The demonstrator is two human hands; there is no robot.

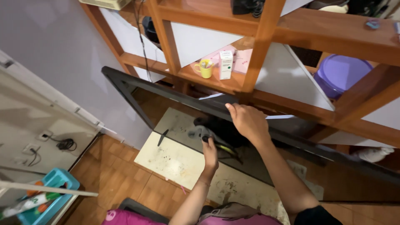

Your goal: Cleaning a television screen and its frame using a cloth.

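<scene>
A large flat black-framed panel (125, 83) with a glossy dark face leans against a wooden shelf unit (266, 25). My right hand (249, 123) grips the panel's top edge, fingers hooked over it. My left hand (210, 153) is closed, knuckles toward me, and presses a crumpled grey cloth (194, 133) against the glossy face just below the right hand. A small dark bit shows at the fingertips; I cannot tell what it is. Dark shapes and a yellow-green streak beside the hands look like reflections in the panel.
On the shelf behind stand a yellow mug (205, 69), a white carton (226, 64) and a purple plastic tub (341, 75). A stained pale board (175, 160) lies on the wooden floor. At left are a white panel with cables (62, 143) and a teal basket (52, 196).
</scene>
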